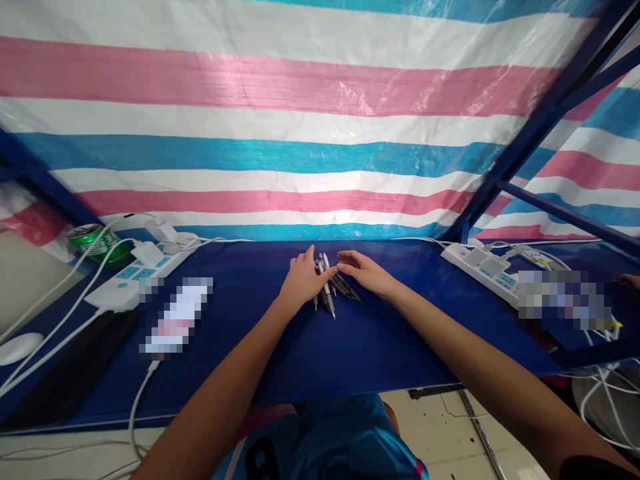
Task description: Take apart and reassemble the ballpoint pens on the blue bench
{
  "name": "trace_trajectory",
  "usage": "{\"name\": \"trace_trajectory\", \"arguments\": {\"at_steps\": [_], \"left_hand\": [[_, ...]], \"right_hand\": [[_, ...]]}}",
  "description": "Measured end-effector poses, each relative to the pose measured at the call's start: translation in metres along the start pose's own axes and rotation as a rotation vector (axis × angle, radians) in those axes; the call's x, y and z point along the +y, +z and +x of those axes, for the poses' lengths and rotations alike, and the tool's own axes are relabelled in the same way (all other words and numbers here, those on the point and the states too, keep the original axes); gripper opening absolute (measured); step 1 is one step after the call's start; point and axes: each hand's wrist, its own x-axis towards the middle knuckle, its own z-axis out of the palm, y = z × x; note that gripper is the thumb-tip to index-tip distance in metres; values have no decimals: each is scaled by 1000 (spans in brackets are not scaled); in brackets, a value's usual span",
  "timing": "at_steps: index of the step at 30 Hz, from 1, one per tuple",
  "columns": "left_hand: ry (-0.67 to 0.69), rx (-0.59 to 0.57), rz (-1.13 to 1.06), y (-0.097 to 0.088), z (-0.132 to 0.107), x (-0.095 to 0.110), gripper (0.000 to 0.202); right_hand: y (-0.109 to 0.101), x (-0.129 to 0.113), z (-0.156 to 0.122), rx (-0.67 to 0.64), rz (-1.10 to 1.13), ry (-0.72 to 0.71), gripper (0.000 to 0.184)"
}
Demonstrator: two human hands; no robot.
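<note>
Several pens (331, 285) lie in a small pile near the back of a blue table (350, 340). My left hand (303, 279) rests on the left side of the pile, fingers stretched toward the pens and touching them. On the pile's right side my right hand (364, 270) reaches in with fingers extended and slightly curled, its fingertips over the pens. Neither hand has lifted a pen off the table. Parts of the pens are hidden under both hands.
A white power strip (131, 279) with plugs and cables lies at the left, beside a green can (95, 241) and a white mouse (19, 347). Another power strip (483, 270) sits at the right. A striped tarp (280, 120) forms the back wall. Blue frame bars (525, 140) rise at the right.
</note>
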Motion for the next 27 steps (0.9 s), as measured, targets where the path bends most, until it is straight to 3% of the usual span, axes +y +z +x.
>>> {"name": "trace_trajectory", "arguments": {"at_steps": [3, 6, 9, 12, 16, 20, 27], "left_hand": [[33, -105, 168, -13, 28, -4, 53], [146, -274, 381, -28, 65, -1, 39], [297, -346, 532, -35, 99, 1, 42], [317, -350, 576, -30, 117, -5, 51], [324, -250, 638, -15, 121, -24, 57], [342, -235, 726, -7, 116, -39, 52], [354, -242, 800, -10, 101, -42, 44]], "right_hand": [[-2, 3, 12, 0, -181, -55, 48], [-5, -1, 35, 4, -420, -156, 35], [-7, -5, 59, -24, -626, -295, 28], [-10, -4, 75, -77, -728, -389, 35], [-17, 5, 84, -81, -792, -489, 41], [-21, 13, 86, -29, -761, -483, 46], [-20, 16, 80, -65, -840, -449, 46]]}}
